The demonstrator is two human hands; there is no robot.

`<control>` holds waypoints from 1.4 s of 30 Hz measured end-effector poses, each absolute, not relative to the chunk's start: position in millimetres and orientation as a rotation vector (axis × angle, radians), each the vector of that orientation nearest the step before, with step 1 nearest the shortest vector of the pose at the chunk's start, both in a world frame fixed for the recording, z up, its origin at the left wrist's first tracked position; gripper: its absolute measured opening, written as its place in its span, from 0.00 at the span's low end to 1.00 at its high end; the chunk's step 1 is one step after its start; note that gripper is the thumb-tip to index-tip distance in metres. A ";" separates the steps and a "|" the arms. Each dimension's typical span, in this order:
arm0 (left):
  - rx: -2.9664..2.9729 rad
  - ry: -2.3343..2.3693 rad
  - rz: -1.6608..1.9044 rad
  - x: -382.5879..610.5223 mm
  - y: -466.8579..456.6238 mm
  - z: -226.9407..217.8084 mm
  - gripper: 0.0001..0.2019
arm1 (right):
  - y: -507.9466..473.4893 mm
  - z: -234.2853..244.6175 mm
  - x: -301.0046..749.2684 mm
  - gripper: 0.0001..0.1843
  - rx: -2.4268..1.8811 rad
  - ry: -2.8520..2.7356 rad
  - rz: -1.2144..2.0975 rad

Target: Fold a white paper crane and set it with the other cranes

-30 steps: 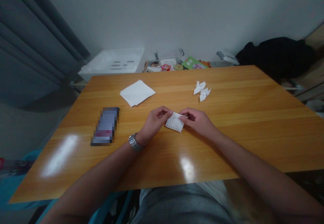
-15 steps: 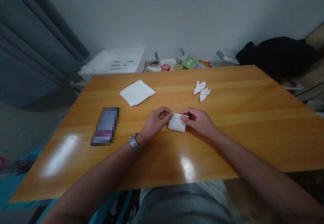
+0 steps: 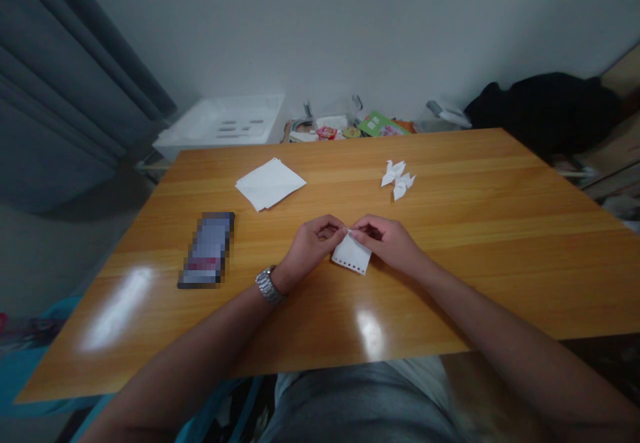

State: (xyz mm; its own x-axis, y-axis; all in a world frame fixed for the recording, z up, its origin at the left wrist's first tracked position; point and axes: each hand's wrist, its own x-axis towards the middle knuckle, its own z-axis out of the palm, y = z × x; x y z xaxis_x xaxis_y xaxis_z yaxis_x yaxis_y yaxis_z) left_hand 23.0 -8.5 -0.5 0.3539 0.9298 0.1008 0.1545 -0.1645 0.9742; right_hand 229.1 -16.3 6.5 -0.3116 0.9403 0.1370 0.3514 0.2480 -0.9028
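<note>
A small white piece of paper point(image 3: 353, 256) with a row of punched holes along its near edge is held between my hands, just over the table. My left hand point(image 3: 317, 239), with a metal watch point(image 3: 270, 285) on its wrist, pinches the paper's far edge between thumb and fingers. Close beside it, my right hand point(image 3: 389, 239) pinches the same edge, the two thumbs almost touching. The fingertips behind the paper are hidden. Beyond my right hand lie two folded white paper birds point(image 3: 399, 179).
A stack of white paper sheets point(image 3: 271, 185) lies at the back left of the wooden table point(image 3: 465, 229). Nearer on the left is a phone point(image 3: 207, 251). Behind the table stand a white foam tray point(image 3: 200, 123) and a green booklet point(image 3: 383, 125) among clutter.
My thumbs have come closer together at the paper's far edge, the right hand shifting slightly left. The paper's punched edge has tipped lower, toward me.
</note>
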 end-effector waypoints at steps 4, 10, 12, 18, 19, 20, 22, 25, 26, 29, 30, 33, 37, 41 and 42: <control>1.603 1.010 0.964 24.0 -8.5 0.5 0.12 | -15.6 5.6 229.5 0.10 -1.177 -1.806 1.034; 1.645 1.008 0.975 23.9 -7.4 -0.2 0.11 | -17.8 7.3 227.8 0.09 -1.160 -1.791 1.073; 1.680 1.017 0.968 23.5 -7.5 0.4 0.11 | -18.3 7.4 227.5 0.09 -1.165 -1.796 1.080; 1.757 1.034 0.951 22.6 -7.8 4.1 0.12 | -17.4 5.2 228.5 0.10 -1.159 -1.846 1.025; 1.761 1.036 0.947 22.5 -7.8 4.5 0.12 | -17.1 5.1 228.8 0.11 -1.161 -1.855 1.014; 1.764 1.037 0.944 22.4 -7.8 4.6 0.12 | -16.8 5.1 229.2 0.11 -1.165 -1.862 1.005; 1.764 1.033 0.944 22.3 -7.9 4.2 0.12 | -16.4 5.5 229.8 0.12 -1.182 -1.869 0.987; 1.757 1.031 0.945 22.5 -7.9 2.9 0.12 | -15.7 5.7 230.3 0.13 -1.212 -1.866 0.978; 1.756 1.032 0.943 22.6 -7.8 2.5 0.12 | -15.4 5.4 230.4 0.13 -1.219 -1.862 0.981; 1.754 1.031 0.945 22.8 -7.2 1.8 0.11 | -14.4 3.7 230.5 0.13 -1.227 -1.847 0.996; 1.749 1.031 0.949 22.8 -7.0 1.7 0.11 | -14.0 3.0 230.7 0.13 -1.229 -1.843 1.001; 1.720 1.040 0.970 22.0 -5.9 0.6 0.11 | -13.4 1.0 231.7 0.12 -1.236 -1.836 1.019; 1.713 1.057 0.981 20.2 -4.6 -2.5 0.11 | -13.3 -0.7 233.2 0.12 -1.230 -1.838 1.039; 1.725 1.052 0.981 19.6 -4.3 -5.1 0.11 | -13.6 -2.1 233.0 0.12 -1.227 -1.832 1.049; 1.723 1.051 0.979 19.8 -4.4 -5.3 0.11 | -13.7 -2.4 232.7 0.13 -1.227 -1.830 1.053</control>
